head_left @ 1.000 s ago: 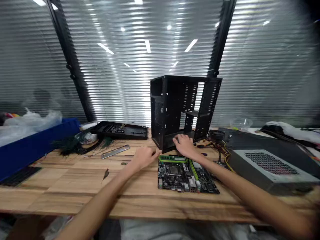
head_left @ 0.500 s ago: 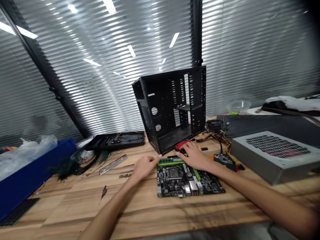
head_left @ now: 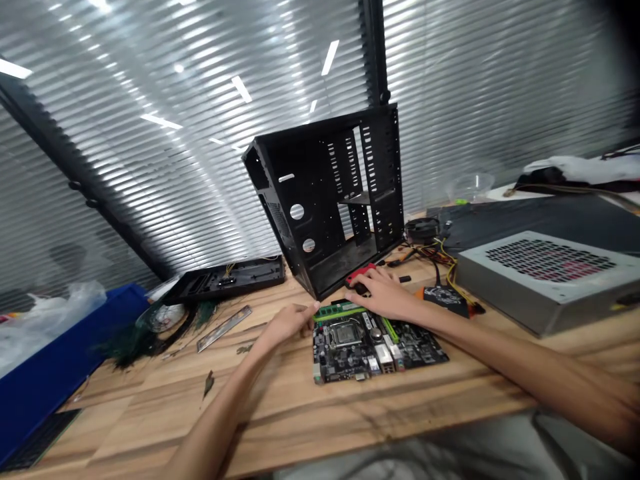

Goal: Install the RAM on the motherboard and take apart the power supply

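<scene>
A black motherboard (head_left: 373, 347) lies flat on the wooden table (head_left: 150, 407). A green RAM stick (head_left: 341, 311) stands along its far edge. My left hand (head_left: 289, 324) is curled, with its fingertips pinched on the stick's left end. My right hand (head_left: 384, 295) lies with fingers stretched out over the stick's right end. Its fingertips are beside a red-handled tool (head_left: 361, 274). Just behind, an empty black computer case (head_left: 327, 200) stands with its open side facing me.
A grey power supply (head_left: 545, 273) with yellow and black cables (head_left: 450, 270) sits at the right, a round fan (head_left: 421, 230) behind it. A black side panel (head_left: 227, 277), a metal strip (head_left: 225, 328) and a blue bin (head_left: 50, 363) are at the left.
The view has swung left and tilted, so the case now leans. My left hand has closed in on the stick's end. My right hand has come forward out of the case, baring the red tool.
</scene>
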Motion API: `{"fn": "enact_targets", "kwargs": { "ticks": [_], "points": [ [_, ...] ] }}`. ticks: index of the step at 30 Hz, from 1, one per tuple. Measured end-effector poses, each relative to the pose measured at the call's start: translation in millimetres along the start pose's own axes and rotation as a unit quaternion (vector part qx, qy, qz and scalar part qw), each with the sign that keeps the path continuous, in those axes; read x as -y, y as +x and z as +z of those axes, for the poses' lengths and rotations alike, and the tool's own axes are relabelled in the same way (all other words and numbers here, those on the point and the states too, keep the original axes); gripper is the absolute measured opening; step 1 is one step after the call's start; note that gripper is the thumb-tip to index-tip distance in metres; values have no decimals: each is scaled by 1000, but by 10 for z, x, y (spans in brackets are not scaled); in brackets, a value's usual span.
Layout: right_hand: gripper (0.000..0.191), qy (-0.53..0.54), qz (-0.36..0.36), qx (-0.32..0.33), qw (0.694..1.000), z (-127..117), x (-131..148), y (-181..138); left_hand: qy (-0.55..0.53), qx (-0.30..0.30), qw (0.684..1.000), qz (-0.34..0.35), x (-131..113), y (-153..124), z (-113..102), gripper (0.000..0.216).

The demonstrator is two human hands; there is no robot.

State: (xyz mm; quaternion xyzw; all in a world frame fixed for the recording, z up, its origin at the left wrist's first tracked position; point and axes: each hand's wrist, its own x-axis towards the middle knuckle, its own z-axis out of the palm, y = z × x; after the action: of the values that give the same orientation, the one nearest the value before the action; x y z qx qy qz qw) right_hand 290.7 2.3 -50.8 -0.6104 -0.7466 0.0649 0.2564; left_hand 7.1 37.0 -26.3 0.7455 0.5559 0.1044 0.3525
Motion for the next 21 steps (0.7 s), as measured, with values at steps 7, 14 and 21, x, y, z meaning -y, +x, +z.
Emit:
{"fn": "enact_targets", "kwargs": {
  "ticks": [7, 14, 21],
  "points": [
    [60, -11, -1, -3, 1000, -7, 15, -21, -42, 23, 999, 20, -71, -20, -15, 87],
    [47, 83, 42, -45, 995, 11, -108, 87, -52, -6, 999, -13, -103, -112, 18, 89],
    [45, 108, 38, -56, 992, -128, -229, 158, -6, -32, 998, -59, -76, -98, 53, 92]
  ]
}}
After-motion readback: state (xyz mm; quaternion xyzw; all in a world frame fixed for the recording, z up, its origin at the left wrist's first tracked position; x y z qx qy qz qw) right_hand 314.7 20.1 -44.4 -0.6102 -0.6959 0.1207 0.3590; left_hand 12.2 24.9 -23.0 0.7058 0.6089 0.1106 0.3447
